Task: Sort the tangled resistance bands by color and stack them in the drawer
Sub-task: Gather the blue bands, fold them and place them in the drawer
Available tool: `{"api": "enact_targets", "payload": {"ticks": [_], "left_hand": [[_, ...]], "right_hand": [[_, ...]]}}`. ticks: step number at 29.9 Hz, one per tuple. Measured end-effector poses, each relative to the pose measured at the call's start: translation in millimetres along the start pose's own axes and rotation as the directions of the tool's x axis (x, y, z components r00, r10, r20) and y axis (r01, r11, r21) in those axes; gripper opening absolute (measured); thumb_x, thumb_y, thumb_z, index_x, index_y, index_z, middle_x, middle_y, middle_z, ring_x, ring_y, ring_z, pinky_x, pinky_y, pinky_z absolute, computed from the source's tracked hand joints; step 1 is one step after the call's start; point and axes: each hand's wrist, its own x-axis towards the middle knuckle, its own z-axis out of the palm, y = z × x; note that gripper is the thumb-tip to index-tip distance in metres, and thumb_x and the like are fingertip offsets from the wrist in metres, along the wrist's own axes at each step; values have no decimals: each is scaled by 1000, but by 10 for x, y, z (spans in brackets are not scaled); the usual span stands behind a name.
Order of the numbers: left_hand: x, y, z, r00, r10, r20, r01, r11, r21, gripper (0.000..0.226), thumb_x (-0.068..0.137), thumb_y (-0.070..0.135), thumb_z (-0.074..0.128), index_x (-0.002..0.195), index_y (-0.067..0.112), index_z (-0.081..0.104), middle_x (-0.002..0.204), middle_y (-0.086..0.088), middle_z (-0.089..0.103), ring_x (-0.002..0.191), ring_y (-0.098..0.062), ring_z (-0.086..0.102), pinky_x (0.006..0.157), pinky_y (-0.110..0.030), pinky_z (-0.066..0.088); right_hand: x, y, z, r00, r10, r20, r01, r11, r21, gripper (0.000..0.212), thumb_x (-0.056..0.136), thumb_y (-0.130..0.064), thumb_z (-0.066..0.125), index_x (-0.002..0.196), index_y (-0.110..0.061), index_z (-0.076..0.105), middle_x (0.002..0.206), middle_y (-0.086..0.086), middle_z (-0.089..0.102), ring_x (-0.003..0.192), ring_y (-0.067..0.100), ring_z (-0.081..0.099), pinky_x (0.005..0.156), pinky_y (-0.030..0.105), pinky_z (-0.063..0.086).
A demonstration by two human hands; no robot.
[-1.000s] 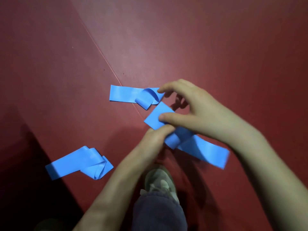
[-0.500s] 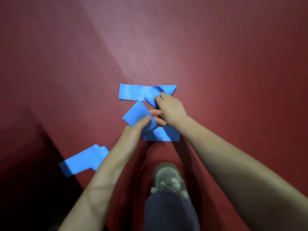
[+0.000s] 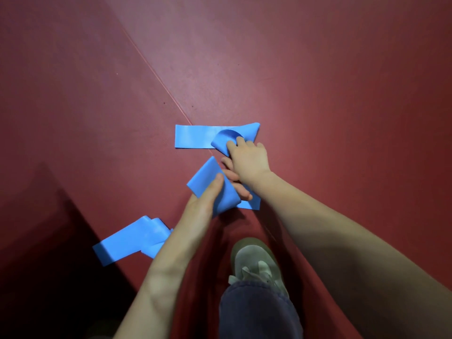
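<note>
Three blue resistance bands lie on a red floor (image 3: pixel 318 94), none yet in a drawer, which is out of view. The middle band (image 3: pixel 208 177) is pinched under the thumb of the left hand (image 3: pixel 208 199), fingers curled beneath it. The right hand (image 3: pixel 247 160), which shared that band a second ago, has reached to the far band (image 3: pixel 193 139) and curls its fingertips onto the raised fold, apparently pinching it, though the thumb is hidden. The near band (image 3: pixel 129 241) lies untouched beside the left forearm. Gathering of same-colour bands seems under way. A shoe (image 3: pixel 256 260) stands below.
</note>
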Motion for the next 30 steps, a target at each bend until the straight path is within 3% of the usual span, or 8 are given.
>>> {"api": "enact_targets", "payload": {"ticks": [3, 6, 9, 13, 15, 17, 24, 30], "left_hand": [[-39, -41, 2, 1000, 4, -9, -5, 1000, -28, 27, 82, 32, 37, 86, 12, 54, 64, -1, 68, 73, -15, 66, 77, -25, 52], [-58, -27, -5, 998, 20, -63, -17, 999, 38, 21, 88, 30, 43, 87, 14, 55, 67, 0, 69, 76, -12, 65, 75, -21, 52], [-42, 17, -6, 984, 87, -156, -80, 996, 49, 25, 93, 24, 36, 88, 9, 55, 74, -4, 67, 75, -6, 64, 73, -14, 51], [-12, 147, 118, 950, 190, -248, -181, 982, 61, 25, 96, 16, 34, 90, 4, 55, 72, 8, 66, 69, 5, 62, 66, -7, 46], [14, 169, 143, 929, 254, -267, -222, 964, 145, 20, 93, 22, 41, 86, 15, 58, 73, 16, 64, 69, 13, 57, 66, -2, 42], [35, 216, 175, 924, 270, -271, -228, 958, 175, 18, 83, 33, 42, 83, 26, 59, 83, 16, 61, 75, 12, 55, 71, -2, 42], [-18, 312, 374, 985, 119, -123, -114, 992, 47, 30, 94, 27, 35, 82, 20, 62, 61, 20, 69, 62, 9, 63, 56, -6, 47], [-45, 268, 339, 974, 79, -212, -80, 997, 2, 37, 77, 49, 37, 83, 23, 62, 69, 21, 71, 73, 7, 66, 73, -12, 52]], "right_hand": [[61, -12, 8, 1000, -10, -28, 10, 1000, 12, 26, 93, -17, 39, 115, -6, 49, 117, 18, 53, 105, 34, 55, 80, 39, 39], [-62, 49, -143, 963, -83, -257, 107, 991, 82, 21, 75, -19, 45, 73, -6, 60, 76, 17, 61, 68, 31, 60, 59, 33, 40], [-305, 213, -338, 880, -162, -446, 310, 908, 281, 20, 68, -21, 42, 62, -3, 50, 80, 18, 58, 77, 27, 44, 67, 33, 31], [-736, 327, -801, 898, -98, -430, 422, 473, 773, 13, 66, -17, 40, 55, -10, 40, 83, 14, 59, 84, 20, 48, 81, 16, 36], [-890, 311, -977, 961, -68, -268, 276, 175, 945, 10, 62, -23, 42, 54, -21, 37, 62, 12, 50, 65, 17, 47, 70, 11, 40], [-960, 336, -1092, 987, -7, -158, 159, 45, 986, 10, 55, -29, 45, 48, -26, 40, 49, -8, 40, 50, 4, 37, 54, 13, 34], [-971, 100, -1207, 980, 196, -23, 39, -82, 996, 30, 88, 0, 51, 65, -16, 38, 44, -5, 42, 42, 10, 35, 38, 18, 26], [-1028, 51, -1116, 960, 254, -120, 115, 34, 993, 15, 80, -20, 53, 91, -30, 52, 66, 16, 55, 62, 21, 49, 59, 30, 42]]}}
